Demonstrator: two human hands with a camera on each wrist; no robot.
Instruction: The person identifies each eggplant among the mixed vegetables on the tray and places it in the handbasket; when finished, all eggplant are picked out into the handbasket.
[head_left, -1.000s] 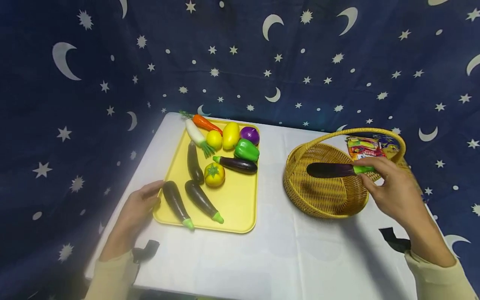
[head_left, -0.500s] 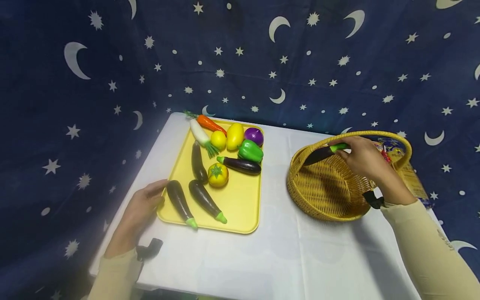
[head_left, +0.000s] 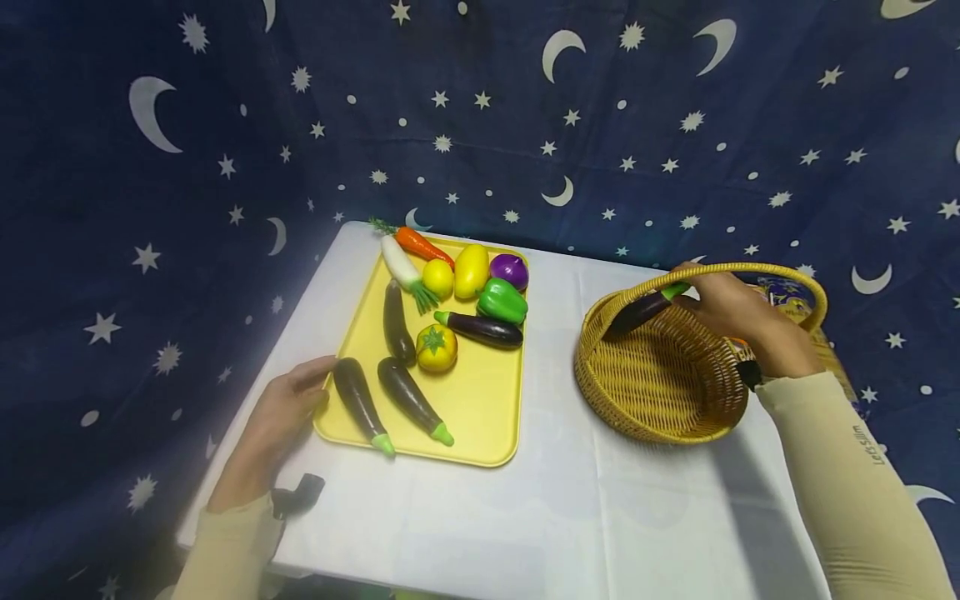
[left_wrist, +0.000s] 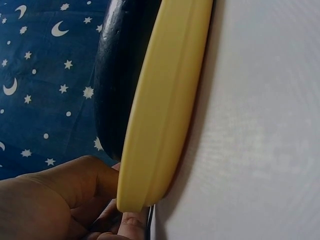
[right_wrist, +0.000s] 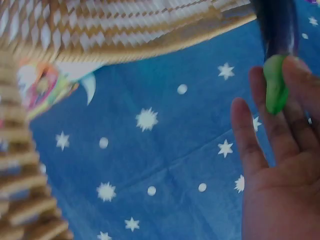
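Note:
In the head view, my right hand [head_left: 727, 312] reaches under the handle of a wicker basket [head_left: 637, 423]. It holds a dark purple eggplant [head_left: 637, 313] that slants into the basket's far left side. The right wrist view shows thumb and fingers pinching its green stem [right_wrist: 274, 90]. My left hand [head_left: 281, 417] grips the left edge of a yellow tray [head_left: 480, 417]; in the left wrist view its fingers [left_wrist: 132, 225] reach round the tray's corner. Beside that hand an eggplant [head_left: 356, 400] lies on the tray, with another eggplant [head_left: 408, 396] to its right.
Also on the tray are two more eggplants, a tomato [head_left: 437, 348], green pepper [head_left: 502, 301], purple onion [head_left: 509, 272], lemon [head_left: 438, 278], mango [head_left: 471, 271], white radish [head_left: 400, 260] and carrot [head_left: 423, 245]. Colourful packets [head_left: 783, 296] stand behind the basket. A starry cloth [head_left: 480, 125] hangs behind.
My right hand has moved left and away from me with the eggplant, from above the basket to its far left side, tilting the eggplant down. The left hand stays at the tray.

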